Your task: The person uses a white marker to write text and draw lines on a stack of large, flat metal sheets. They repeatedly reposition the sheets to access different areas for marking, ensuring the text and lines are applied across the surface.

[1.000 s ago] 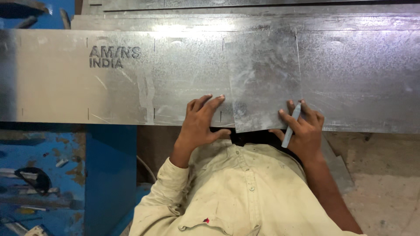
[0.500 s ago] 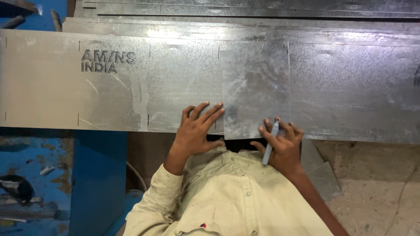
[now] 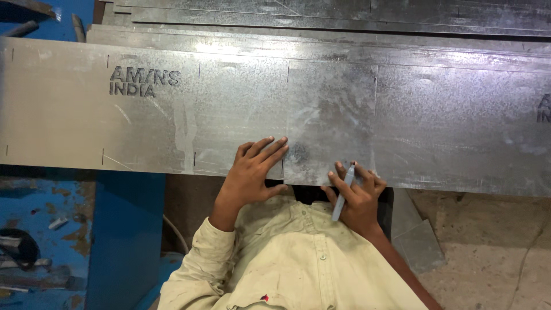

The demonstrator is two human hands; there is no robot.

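The metal sheet (image 3: 172,115) is long, flat and shiny grey. It lies across the whole view, from the left edge to the right edge, with more grey sheets (image 3: 321,23) stacked behind it. It has dark printed letters near its left end and short dark marks along its top and bottom edges. Below its left part stands a blue frame (image 3: 123,229), with a worn blue surface (image 3: 34,241) and small bits of junk beside it.

In the middle, the left hand (image 3: 252,172) lies flat on the near edge of the sheet. Its fingers are spread out and press down on the metal; it holds nothing. Just to its right, a smaller grey piece (image 3: 330,132) lies on top of the sheet.

The right hand (image 3: 359,195) rests at the near edge of that piece. Its fingers are closed around a grey pen (image 3: 343,192), and the pen tip touches the metal.

Below both hands is the person's pale shirt (image 3: 298,264). To the right is a dusty floor (image 3: 488,252).
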